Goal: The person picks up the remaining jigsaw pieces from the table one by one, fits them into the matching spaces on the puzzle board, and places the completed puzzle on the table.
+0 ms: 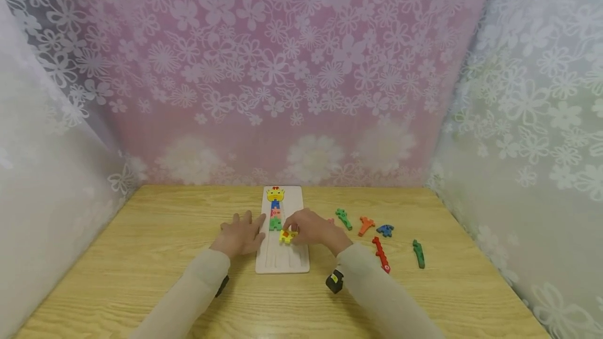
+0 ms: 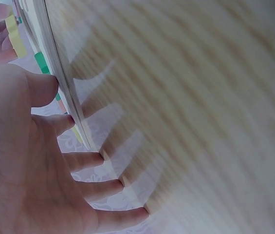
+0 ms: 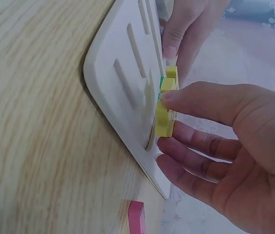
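A pale wooden puzzle board (image 1: 282, 267) lies lengthwise on the table, with shallow grooves at its near end. A yellow giraffe head (image 1: 275, 195) sits at its far end, followed by blue (image 1: 275, 204), pink (image 1: 275, 213) and green neck pieces (image 1: 275, 225). My right hand (image 1: 312, 228) pinches a yellow puzzle piece (image 3: 164, 121) between thumb and fingers, just over the board below the green piece. My left hand (image 1: 239, 235) rests left of the board, fingers spread with tips on the tabletop; its thumb (image 2: 44, 90) is at the board's edge.
Right of the board lie loose pieces: green (image 1: 343, 218), orange (image 1: 366, 225), blue (image 1: 385, 230), long red (image 1: 381, 255) and dark green (image 1: 418, 254). A pink piece (image 3: 137, 218) is partly hidden behind my right hand in the head view. Flowered curtains (image 1: 301, 93) enclose the table.
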Motion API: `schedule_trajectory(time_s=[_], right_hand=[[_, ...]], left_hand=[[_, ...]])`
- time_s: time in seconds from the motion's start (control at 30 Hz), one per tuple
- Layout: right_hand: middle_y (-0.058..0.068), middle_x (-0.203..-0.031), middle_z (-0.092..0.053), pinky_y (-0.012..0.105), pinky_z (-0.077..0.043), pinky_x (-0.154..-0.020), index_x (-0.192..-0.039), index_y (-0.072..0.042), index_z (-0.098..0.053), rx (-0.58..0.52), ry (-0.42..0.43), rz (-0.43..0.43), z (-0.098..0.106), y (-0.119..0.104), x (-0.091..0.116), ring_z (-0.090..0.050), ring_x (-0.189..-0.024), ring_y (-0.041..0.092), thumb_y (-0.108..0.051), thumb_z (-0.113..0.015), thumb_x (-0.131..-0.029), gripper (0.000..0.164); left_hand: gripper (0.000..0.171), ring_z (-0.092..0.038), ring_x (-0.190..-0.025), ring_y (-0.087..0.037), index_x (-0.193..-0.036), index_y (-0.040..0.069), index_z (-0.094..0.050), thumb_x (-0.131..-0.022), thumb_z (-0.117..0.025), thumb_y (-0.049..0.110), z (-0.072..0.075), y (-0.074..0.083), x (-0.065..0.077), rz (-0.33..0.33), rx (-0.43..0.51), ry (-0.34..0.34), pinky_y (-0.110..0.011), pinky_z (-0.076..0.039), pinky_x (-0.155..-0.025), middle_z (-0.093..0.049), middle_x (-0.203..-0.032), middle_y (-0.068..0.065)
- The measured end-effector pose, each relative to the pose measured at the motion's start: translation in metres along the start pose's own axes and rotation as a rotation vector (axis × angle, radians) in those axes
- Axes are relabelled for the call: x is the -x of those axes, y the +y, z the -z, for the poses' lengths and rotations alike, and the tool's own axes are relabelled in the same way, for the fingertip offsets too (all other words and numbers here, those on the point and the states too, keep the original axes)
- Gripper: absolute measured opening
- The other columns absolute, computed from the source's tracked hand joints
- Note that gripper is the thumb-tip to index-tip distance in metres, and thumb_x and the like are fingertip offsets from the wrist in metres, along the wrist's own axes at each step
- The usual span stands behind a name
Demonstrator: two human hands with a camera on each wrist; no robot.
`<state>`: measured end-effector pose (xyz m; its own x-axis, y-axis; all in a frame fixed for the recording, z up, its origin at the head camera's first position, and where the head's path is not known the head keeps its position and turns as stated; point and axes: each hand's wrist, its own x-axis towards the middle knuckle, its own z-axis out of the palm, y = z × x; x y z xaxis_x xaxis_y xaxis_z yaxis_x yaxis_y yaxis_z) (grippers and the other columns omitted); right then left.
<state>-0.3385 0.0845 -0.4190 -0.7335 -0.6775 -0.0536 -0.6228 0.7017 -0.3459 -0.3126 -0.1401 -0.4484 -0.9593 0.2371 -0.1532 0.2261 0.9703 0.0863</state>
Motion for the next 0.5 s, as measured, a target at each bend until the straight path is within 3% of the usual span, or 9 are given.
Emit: schedule_trajectory(time_s=[0.23,0.5], right_hand=[[0.005,-0.105,-0.077,0.026,-0.057,-0.082,-0.117,-0.010,-0.078,0.000,-0.011,-0.018,-0.003,-0.005,-0.003,-0.064,-0.088,0.013,-0.011,-0.080,-0.088,0.029],[0.008,-0.103,-0.077,0.026,-0.057,-0.080,-0.117,-0.007,-0.077,0.017,-0.007,0.031,-0.001,-0.012,-0.004,-0.065,-0.086,0.015,-0.008,-0.079,-0.088,0.029]], left_hand=[[0.061,-0.030,-0.149,-0.059,-0.163,0.022,-0.032,-0.108,-0.042,0.045,0.003,0.000,0.001,-0.001,0.011,-0.017,-0.080,-0.037,-0.105,-0.031,-0.167,-0.023],[0.061,-0.030,-0.148,-0.059,-0.164,0.022,-0.032,-0.108,-0.041,0.046,0.003,-0.001,0.001,-0.009,0.003,-0.015,-0.080,-0.038,-0.104,-0.031,-0.166,-0.024]])
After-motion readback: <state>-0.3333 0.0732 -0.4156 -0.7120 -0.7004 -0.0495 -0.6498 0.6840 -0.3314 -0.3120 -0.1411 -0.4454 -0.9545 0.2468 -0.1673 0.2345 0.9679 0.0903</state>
